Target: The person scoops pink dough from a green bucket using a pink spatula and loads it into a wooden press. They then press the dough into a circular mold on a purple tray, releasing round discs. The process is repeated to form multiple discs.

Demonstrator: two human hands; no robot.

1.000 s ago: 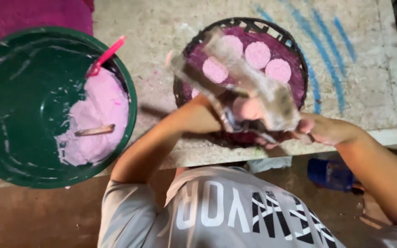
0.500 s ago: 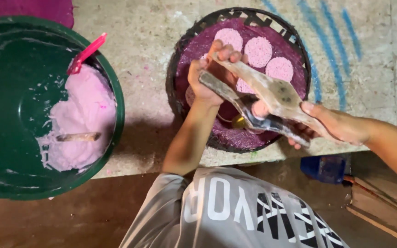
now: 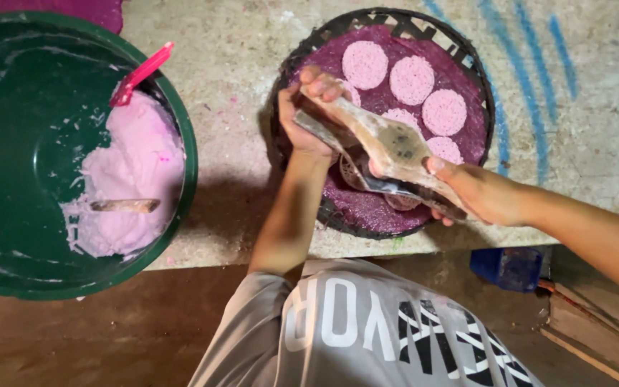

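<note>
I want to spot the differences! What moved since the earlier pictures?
The wooden press, gripped by the left hand and right hand, came down lower over the woven tray. The pink discs, green basin and pink spoon stayed put.

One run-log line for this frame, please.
left hand + right hand: gripping wooden press | over round tray | pink discs laid

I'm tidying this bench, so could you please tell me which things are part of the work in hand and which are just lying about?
In use:
left hand
right hand
wooden press
round tray
pink discs
green basin
pink dough

Lying about:
blue container
wooden planks
</note>
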